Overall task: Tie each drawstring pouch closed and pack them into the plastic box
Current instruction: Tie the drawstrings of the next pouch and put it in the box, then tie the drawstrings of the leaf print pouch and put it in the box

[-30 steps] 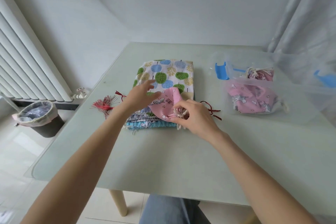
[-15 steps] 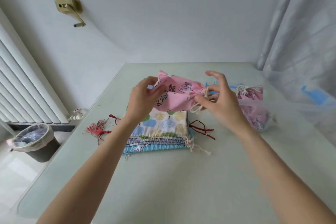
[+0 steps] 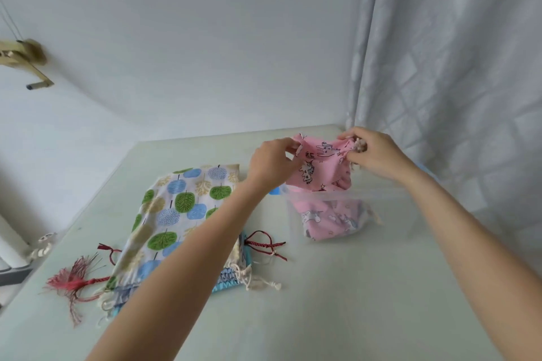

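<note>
Pouch (image 3: 319,164) of pink print hangs stretched left to right between left hand (image 3: 271,164), pinching its bottom corner, and right hand (image 3: 371,152), clamped on its gathered mouth, directly above the plastic box (image 3: 390,214), so packing means lowering straight down.

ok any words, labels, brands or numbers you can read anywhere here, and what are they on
None can be read.
pink pouch, held over the plastic box: dark marks beside the cartoon animals may be lettering, too blurred to read.
pink pouch in the box: cartoon prints only, seen through the wall.
tree-print pouch: pattern only, no text.
Wall, curtain and table show no writing.
</note>
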A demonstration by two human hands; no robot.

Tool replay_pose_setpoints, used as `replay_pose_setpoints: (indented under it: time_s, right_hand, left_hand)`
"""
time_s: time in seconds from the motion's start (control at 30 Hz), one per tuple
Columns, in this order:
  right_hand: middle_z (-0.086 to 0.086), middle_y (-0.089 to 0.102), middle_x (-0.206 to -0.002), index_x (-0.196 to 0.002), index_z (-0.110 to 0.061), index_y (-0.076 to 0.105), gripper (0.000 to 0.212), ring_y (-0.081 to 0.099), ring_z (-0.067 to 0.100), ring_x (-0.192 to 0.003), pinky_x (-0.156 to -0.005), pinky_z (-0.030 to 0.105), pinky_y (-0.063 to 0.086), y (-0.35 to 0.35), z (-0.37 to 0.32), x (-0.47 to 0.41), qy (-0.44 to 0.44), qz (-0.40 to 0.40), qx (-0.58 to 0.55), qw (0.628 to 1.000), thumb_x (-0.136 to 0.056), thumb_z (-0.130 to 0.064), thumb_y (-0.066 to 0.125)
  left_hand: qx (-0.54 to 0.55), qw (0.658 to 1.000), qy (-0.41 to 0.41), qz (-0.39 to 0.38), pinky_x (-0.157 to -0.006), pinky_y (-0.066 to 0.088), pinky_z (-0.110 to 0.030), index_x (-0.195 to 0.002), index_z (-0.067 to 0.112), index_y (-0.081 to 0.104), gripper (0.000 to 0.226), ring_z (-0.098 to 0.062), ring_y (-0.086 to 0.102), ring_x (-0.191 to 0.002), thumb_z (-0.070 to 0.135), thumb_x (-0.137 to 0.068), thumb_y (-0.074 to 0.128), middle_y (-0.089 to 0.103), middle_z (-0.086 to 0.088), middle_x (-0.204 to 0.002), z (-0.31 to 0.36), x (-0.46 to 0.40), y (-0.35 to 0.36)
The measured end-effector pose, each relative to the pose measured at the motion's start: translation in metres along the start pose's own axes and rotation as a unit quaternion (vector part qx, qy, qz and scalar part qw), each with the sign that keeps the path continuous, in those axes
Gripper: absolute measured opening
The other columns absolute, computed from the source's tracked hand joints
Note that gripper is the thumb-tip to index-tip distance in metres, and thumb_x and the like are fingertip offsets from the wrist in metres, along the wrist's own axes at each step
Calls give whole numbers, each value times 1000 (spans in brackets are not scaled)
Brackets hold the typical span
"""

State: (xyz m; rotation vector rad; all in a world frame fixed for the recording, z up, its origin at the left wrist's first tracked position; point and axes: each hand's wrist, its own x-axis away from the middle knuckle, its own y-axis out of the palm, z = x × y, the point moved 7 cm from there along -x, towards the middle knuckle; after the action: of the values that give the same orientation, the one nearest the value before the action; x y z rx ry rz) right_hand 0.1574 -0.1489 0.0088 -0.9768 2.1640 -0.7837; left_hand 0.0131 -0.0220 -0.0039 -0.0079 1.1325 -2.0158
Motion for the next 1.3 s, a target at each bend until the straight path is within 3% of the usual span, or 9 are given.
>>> replay_pose_setpoints:
  time_s: [0.1, 0.17, 0.37, 0.6, 0.8, 0.87, 1.03, 1.17, 1.3]
  right_hand:
    - [-6, 61, -105, -123, -20, 56, 40, 55, 12, -93, -77, 22, 37, 24, 13, -1, 17, -140, 92, 986, -84, -14, 64]
    - [2, 55, -126, -133, -22, 47, 50, 51, 15, -104, -82, 23, 34, 35, 21, 1, 38, -210, 145, 966, -86, -21, 63]
    - [-5, 66, -111, -114, -22, 63, 29, 59, 9, -102, -90, 29, 45, 30, -26, 14, -89, -34, 43, 995, -87, -11, 57]
    - [-8, 71, -77, -95, -26, 70, 17, 59, 11, -61, -63, 27, 48, 112, -120, 75, -237, -28, 21, 971, -90, -20, 55]
    - [-12, 64, -84, -95, -25, 66, 14, 58, 9, -75, -70, 29, 47, 210, -112, 101, -160, -157, 26, 974, -83, -33, 64]
    - [-13, 56, -83, -96, -23, 61, 32, 54, 7, -77, -70, 28, 44, 222, -100, 104, -123, -169, 22, 978, -74, -43, 74]
    - [-10, 55, -80, -96, -21, 57, 43, 51, 9, -71, -62, 22, 38, 233, -83, 105, -76, -160, -2, 984, -66, -38, 82]
    - [-5, 63, -80, -87, -25, 64, 29, 59, 11, -71, -66, 12, 46, 231, -67, 100, -54, -192, -107, 974, -67, -16, 83]
    - [-4, 70, -82, -88, -27, 70, 21, 64, 10, -73, -74, 15, 50, 219, -56, 94, -41, -153, -128, 979, -74, -14, 77]
  left_hand:
    - [-187, 982, 34, -16, -73, 43, -26, -97, 30, 68, 18, -15, 64, -92, 38, -87, 56, 71, 11, -96, 1, 0, 6]
    - [-207, 975, 80, -2, -72, 43, -25, -95, 28, 68, 19, -14, 64, -91, 39, -89, 54, 71, 11, -93, 5, 2, 5]
    - [-59, 974, 185, 118, -63, 51, -25, -96, 26, 68, 19, -2, 61, -74, 35, -89, 52, 66, 16, -78, -2, 46, -39]
    - [-22, 997, 30, 72, -68, 47, -10, -105, 25, 66, 15, 6, 62, -73, 25, -92, 57, 69, 13, -82, -107, 122, -83]
    - [-94, 990, -24, -104, -79, 45, -16, -111, 32, 63, 34, 1, 59, -90, 45, -80, 67, 65, 16, -101, -179, 179, -67]
    - [-104, 987, -27, -117, -78, 46, -19, -107, 33, 65, 31, -2, 57, -87, 43, -79, 70, 64, 13, -99, -183, 184, -59]
    - [-55, 996, -36, -60, -64, 37, -7, -95, 30, 71, 11, 5, 54, -71, 29, -84, 67, 59, 16, -85, -190, 188, -52]
    - [-18, 1000, -20, 0, -74, 46, -21, -96, 27, 71, 12, -2, 57, -81, 28, -85, 67, 62, 14, -90, -193, 195, -49]
    - [-42, 998, 6, 42, -79, 39, -13, -99, 27, 70, 20, -10, 55, -91, 34, -80, 67, 61, 15, -95, -191, 198, -58]
